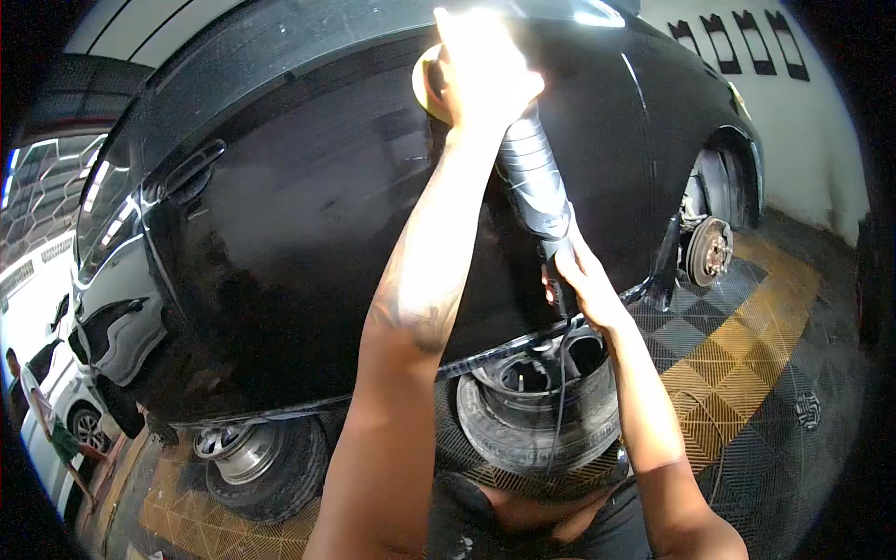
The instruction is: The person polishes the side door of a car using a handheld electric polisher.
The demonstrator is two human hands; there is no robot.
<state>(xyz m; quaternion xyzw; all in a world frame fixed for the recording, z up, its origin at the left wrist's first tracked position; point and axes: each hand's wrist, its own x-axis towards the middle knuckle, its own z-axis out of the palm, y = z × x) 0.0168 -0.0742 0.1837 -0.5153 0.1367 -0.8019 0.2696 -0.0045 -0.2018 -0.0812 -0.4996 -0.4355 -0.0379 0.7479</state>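
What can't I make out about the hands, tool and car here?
Left hand: head view, washed out by glare; its grip is unclear.
Yellow pad: head view, mostly covered by the left hand; contact with the black car can't be confirmed.
Right hand: head view, partly hidden by the power tool.
Black car's roof: head view, cut off by the top edge.

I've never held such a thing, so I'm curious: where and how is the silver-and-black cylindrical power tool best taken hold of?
Probably by the slim black rear end of the silver-and-black cylindrical power tool, from the lower right, where the right grip is: that end points downward, away from the yellow disc.
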